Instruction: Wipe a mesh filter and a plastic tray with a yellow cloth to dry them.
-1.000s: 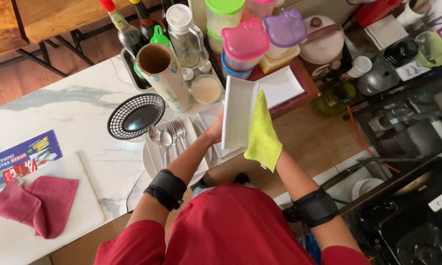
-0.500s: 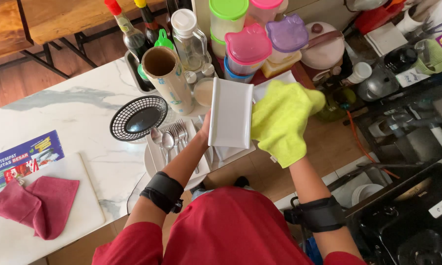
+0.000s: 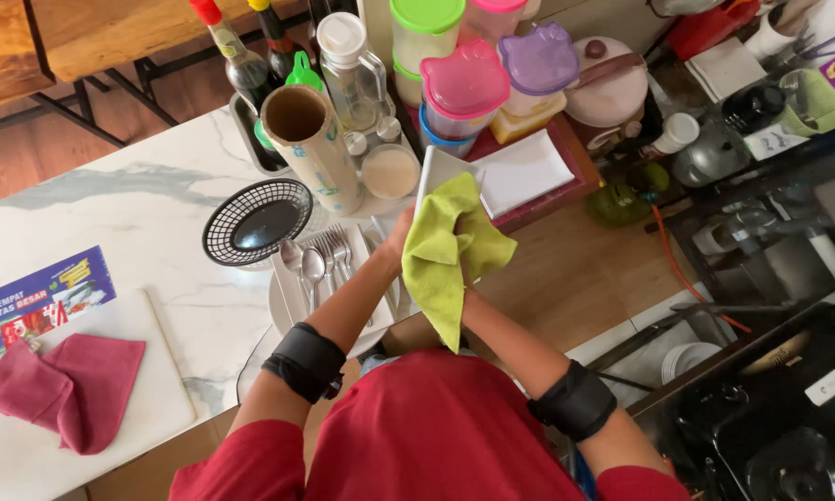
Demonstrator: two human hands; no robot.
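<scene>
right hand (image 3: 462, 269): under the cloth, fingers wrapped in it, pressed to the dish face; the hand itself hidden
cloth (image 3: 450, 260): yellow-green, bunched, covers most of the dish, one tail hangs down toward the red shirt
left hand (image 3: 399, 234): fingers clenched on the dish's left edge, mostly hidden behind cloth and dish
dish (image 3: 433, 171): white, rectangular, held up on edge between both hands, above the counter edge; only top left corner visible
wrists: black bands on both forearms, red sleeves below
plate (image 3: 284, 306): white, on the counter just left of the left forearm, under a white tray
cutlery (image 3: 323, 260): spoons and forks lying on the tray, handles toward the body
basket (image 3: 256, 222): black wire, round, just beside the plate, up-left
tube (image 3: 312, 147): tan cardboard cylinder, open top, tilted, behind the basket
lidded tubs (image 3: 501, 74): pink and purple cat-shaped lids, stacked behind the dish
pad (image 3: 523, 171): white, on a dark red tray, right of the dish
bottles (image 3: 241, 56): sauce bottles and a glass jar at the counter's far edge
red cloth (image 3: 63, 390): folded, on a white board, far left, well apart from the hands
counter (image 3: 148, 213): white marble
</scene>
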